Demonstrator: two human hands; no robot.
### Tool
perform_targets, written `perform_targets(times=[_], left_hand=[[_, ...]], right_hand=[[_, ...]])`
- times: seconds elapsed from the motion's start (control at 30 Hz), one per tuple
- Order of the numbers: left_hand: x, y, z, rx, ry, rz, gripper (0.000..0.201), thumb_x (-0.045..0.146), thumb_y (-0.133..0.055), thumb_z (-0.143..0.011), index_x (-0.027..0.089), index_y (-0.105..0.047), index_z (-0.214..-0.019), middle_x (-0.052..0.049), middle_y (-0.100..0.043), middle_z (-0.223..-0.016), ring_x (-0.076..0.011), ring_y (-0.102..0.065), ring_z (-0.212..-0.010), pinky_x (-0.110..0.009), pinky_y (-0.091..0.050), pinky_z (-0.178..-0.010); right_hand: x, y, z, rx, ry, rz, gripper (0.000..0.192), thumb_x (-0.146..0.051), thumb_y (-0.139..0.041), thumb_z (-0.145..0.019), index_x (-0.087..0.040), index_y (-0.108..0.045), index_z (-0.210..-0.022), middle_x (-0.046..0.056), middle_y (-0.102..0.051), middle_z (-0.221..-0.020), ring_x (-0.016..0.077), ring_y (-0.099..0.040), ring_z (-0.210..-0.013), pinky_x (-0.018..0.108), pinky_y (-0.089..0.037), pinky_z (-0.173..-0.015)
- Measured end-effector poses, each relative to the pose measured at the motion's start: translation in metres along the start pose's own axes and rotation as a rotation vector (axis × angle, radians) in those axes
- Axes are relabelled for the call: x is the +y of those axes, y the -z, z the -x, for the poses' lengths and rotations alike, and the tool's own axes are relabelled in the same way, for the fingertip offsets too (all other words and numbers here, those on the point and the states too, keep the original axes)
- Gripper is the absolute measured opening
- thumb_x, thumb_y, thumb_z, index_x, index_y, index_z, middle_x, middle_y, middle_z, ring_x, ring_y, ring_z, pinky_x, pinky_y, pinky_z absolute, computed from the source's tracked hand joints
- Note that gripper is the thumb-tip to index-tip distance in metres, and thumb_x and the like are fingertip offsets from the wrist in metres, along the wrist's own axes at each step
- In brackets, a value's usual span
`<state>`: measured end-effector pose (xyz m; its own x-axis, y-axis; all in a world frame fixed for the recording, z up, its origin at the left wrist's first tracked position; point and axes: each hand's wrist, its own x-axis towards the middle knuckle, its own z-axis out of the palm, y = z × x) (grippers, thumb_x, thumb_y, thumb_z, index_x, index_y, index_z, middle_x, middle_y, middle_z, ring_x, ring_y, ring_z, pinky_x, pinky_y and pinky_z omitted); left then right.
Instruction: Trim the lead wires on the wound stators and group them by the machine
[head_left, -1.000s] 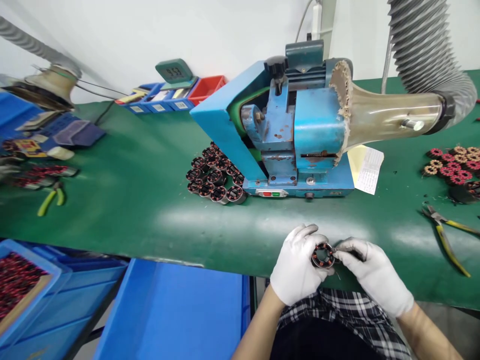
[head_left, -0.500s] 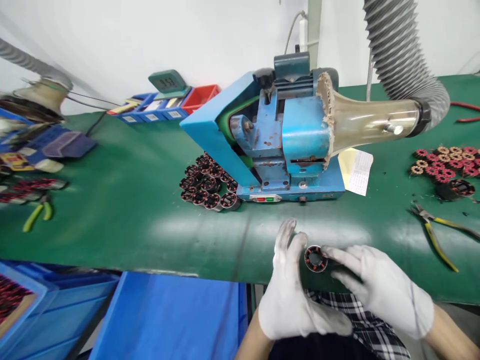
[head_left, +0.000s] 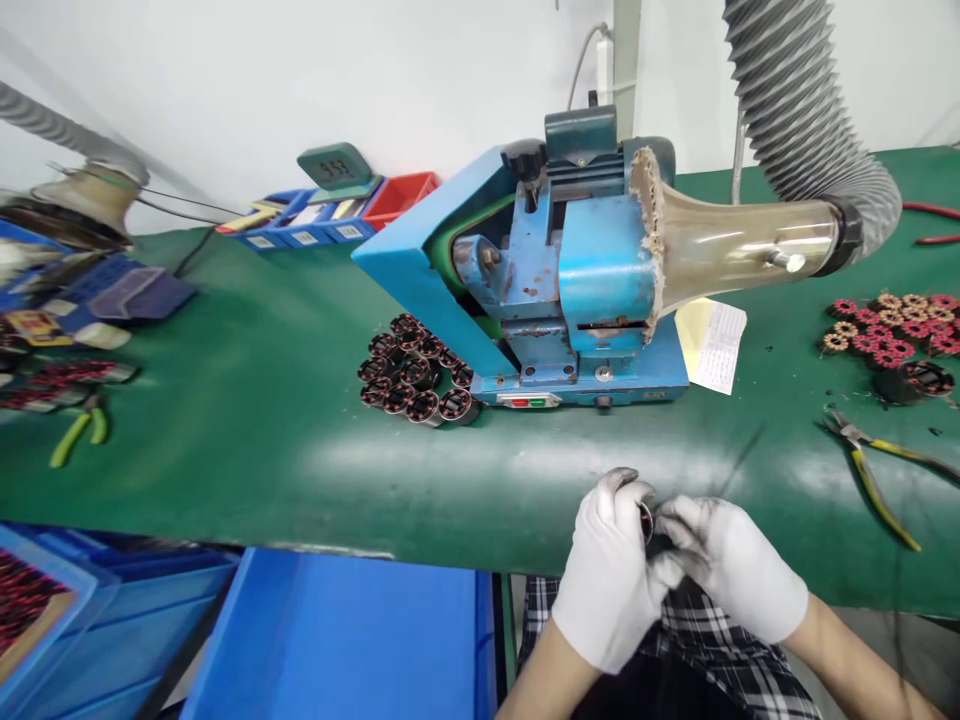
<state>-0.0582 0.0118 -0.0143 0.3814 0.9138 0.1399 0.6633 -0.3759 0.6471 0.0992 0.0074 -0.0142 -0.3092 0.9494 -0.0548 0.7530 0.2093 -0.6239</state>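
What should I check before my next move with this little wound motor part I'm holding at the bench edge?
1. Wound part gripped by both hands: ok, left hand and right hand close on it.
2. Part's windings visible: cannot tell, gloves cover most.
3. Bench bare ahead of hands: ok.
4. Blue machine running: cannot tell.
5. Pliers near right hand: ok.

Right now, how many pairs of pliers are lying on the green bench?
2: green-handled pliers near the bench's left edge, and yellow-handled pliers on the right, beyond the right hand. Others may lie hidden among the clutter.
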Motion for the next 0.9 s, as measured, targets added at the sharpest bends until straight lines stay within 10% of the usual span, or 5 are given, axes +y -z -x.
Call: perform_targets(times=[0.33,0.57,0.8,0.9], left_hand=[[-0.003,0.007,-0.004,-0.099,-0.096,0.007,0.011,0.011,-0.047,-0.081,0.02,-0.05,-0.087,-0.006,-0.057,-0.092,-0.0222,-0.055,-0.086,-0.041,-0.048,-0.079],[-0.001,0.02,-0.014,-0.166,-0.114,0.129,0.056,0.044,-0.078,-0.054,0.017,-0.052,-0.097,-0.005,-0.059,-0.091,-0.0235,-0.059,-0.083,-0.04,-0.052,-0.076],[-0.003,0.013,-0.01,-0.084,-0.032,0.143,0.051,0.029,-0.075,-0.062,0.019,-0.046,-0.103,-0.012,-0.054,-0.114,-0.0281,-0.057,-0.102,-0.044,-0.051,-0.084],[-0.006,0.006,-0.006,-0.086,-0.003,0.073,0.032,0.021,-0.066,-0.072,0.02,-0.045,-0.097,-0.011,-0.052,-0.113,-0.0274,-0.054,-0.105,-0.046,-0.049,-0.085]], right_hand=[[0.006,0.019,-0.016,-0.081,-0.527,-0.83,0.026,-0.04,-0.048,-0.082,-0.02,-0.051,-0.066,-0.009,-0.04,-0.042,0.009,-0.037,-0.035,0.021,-0.03,-0.036],[0.001,0.026,0.008,0.009,-0.072,-0.32,0.022,-0.021,-0.053,-0.081,-0.022,-0.063,-0.101,0.005,-0.068,-0.094,0.0202,-0.063,-0.086,0.034,-0.05,-0.079],[0.009,0.004,0.011,0.018,0.227,0.275,0.031,-0.013,-0.038,-0.087,-0.014,-0.062,-0.108,0.005,-0.062,-0.064,0.0207,-0.056,-0.056,0.035,-0.045,-0.056],[0.008,0.002,0.005,-0.042,0.129,0.158,0.029,-0.012,-0.038,-0.085,-0.017,-0.066,-0.089,0.006,-0.064,-0.065,0.0219,-0.057,-0.058,0.036,-0.044,-0.059]])
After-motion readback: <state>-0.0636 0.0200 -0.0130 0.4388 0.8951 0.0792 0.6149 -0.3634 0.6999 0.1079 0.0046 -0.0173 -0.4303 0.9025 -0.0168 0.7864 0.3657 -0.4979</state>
